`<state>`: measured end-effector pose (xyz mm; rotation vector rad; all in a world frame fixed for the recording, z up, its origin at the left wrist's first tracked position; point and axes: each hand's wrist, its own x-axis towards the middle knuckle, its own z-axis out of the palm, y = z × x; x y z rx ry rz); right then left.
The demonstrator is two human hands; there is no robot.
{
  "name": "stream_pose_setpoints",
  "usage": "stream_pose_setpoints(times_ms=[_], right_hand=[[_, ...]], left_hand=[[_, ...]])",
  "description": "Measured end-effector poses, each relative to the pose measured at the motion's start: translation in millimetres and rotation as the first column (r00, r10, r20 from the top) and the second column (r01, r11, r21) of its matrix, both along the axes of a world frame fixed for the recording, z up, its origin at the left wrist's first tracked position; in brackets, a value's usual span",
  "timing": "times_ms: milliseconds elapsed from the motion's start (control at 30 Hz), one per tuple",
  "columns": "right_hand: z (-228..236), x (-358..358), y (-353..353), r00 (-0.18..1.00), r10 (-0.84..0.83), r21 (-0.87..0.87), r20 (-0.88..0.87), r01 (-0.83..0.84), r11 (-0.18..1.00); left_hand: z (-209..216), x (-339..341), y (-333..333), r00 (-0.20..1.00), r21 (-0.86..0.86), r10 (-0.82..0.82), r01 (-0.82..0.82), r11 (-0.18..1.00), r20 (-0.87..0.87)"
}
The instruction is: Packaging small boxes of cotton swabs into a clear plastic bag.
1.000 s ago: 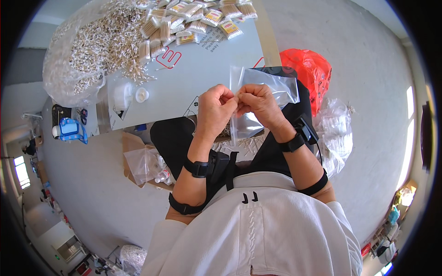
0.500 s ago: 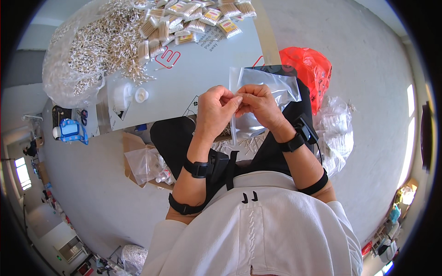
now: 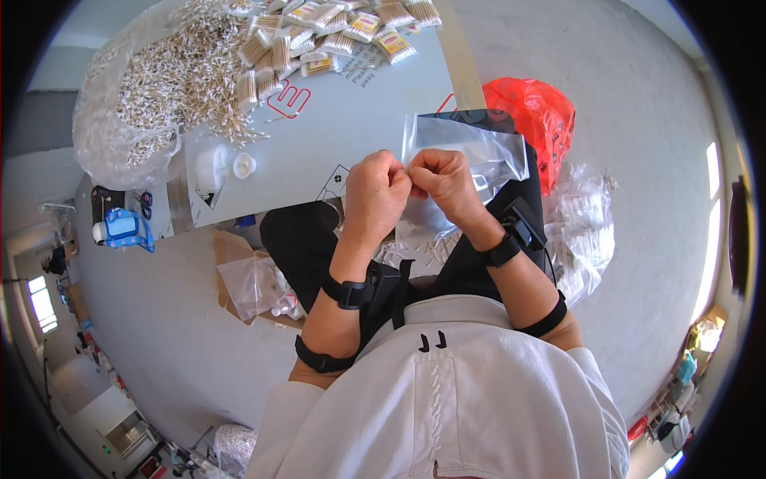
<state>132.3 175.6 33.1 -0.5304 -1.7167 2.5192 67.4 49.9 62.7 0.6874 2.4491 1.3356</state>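
Over my lap, by the table's near edge, both hands meet with their fingers closed. My left hand (image 3: 375,195) and my right hand (image 3: 447,188) pinch the near-left edge of a clear plastic bag (image 3: 499,148). The knuckles hide the exact spot being gripped. The bag spreads out to the right across my thigh, looking flat and shiny. Up on the table, a heap of loose cotton swabs (image 3: 179,88) spills from a large clear bag (image 3: 92,144). Beside it are several small packs of swabs (image 3: 339,44).
A white round container (image 3: 244,165) stands on the table (image 3: 351,112). At the left corner lie a blue wipes pack (image 3: 124,229) and scissors (image 3: 145,203). Right of my leg are a red plastic bag (image 3: 538,128) and a clear sack (image 3: 586,223). A cardboard box (image 3: 231,295) sits below.
My fingers have curled in tighter, and the hands have drawn slightly apart at the wrists. The clear bag has shifted a little to the right with them.
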Motion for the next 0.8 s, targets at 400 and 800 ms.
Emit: stream_pose_setpoints(times_ms=[400,800], right_hand=[[3.7,6.8,16.0,0.98,-0.195,-0.527,-0.024,0.153,0.836],[41.3,7.5,15.9,0.951,-0.27,0.509,-0.15,0.308,0.803]], left_hand=[[10.4,-17.4,-21.6,0.566,0.431,-0.07,-0.536,0.726,0.821],[28.7,-32.1,-37.7,0.856,0.039,0.287,-0.3,0.953,-0.431]])
